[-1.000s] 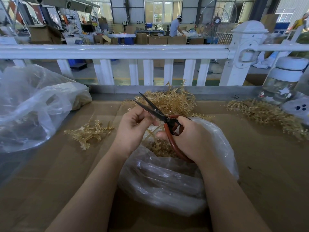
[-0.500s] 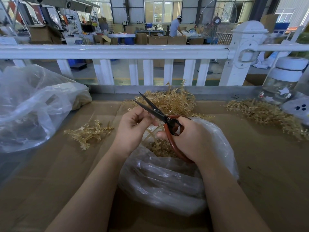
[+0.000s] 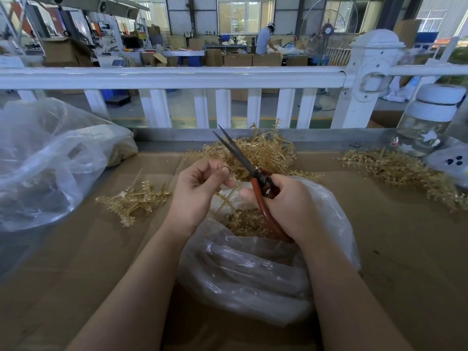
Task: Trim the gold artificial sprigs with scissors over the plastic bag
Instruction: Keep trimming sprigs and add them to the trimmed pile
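In the head view, the red-handled scissors with dark blades (image 3: 249, 171) are gripped by the right hand (image 3: 286, 206), blades almost closed and pointing up and away. A thin gold plastic sprig (image 3: 226, 198) is pinched between the curled fingers of the left hand (image 3: 197, 191). Both hands are held over the open clear plastic bag (image 3: 253, 269) on the brown cardboard surface (image 3: 76, 262), gold trimmings lying inside it.

No text, label, brand or number can be read anywhere. The coloured signs and boards in the far workshop background (image 3: 121, 29) are too small and blurred to make out.
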Motion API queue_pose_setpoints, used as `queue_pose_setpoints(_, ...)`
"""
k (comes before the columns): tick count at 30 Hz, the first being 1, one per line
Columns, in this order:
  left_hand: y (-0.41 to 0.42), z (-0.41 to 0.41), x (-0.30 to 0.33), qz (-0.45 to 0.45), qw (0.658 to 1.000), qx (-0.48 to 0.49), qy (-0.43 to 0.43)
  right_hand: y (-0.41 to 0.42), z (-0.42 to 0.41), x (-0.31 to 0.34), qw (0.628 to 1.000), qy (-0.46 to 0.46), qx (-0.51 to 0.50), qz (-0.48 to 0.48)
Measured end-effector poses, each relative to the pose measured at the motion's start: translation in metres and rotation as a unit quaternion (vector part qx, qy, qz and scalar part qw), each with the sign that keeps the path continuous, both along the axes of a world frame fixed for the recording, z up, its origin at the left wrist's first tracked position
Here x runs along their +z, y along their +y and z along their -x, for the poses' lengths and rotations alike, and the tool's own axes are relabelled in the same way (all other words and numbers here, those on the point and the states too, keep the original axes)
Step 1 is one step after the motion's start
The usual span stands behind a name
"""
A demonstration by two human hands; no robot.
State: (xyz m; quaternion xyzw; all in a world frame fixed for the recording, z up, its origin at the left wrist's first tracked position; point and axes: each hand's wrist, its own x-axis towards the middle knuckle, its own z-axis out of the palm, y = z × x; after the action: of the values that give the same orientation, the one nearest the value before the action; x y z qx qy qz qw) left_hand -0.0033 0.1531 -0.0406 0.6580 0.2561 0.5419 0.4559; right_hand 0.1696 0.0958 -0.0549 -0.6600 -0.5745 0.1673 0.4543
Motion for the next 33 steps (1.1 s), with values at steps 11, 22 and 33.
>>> queue_pose_setpoints(11,0.001,-0.001,-0.002,-0.023,0.999,-0.029,0.011,0.005,0.003,0.004,0.992,0.112,0.058,0.011)
queue_pose_setpoints(22,0.004,0.004,-0.001,0.065,0.996,0.055,-0.023,0.002,-0.001,0.008,0.934,0.347,0.068,-0.057)
queue_pose_setpoints(33,-0.001,0.002,-0.003,0.176,0.976,-0.106,0.075,0.0,-0.009,0.003,0.897,0.396,0.128,-0.148)
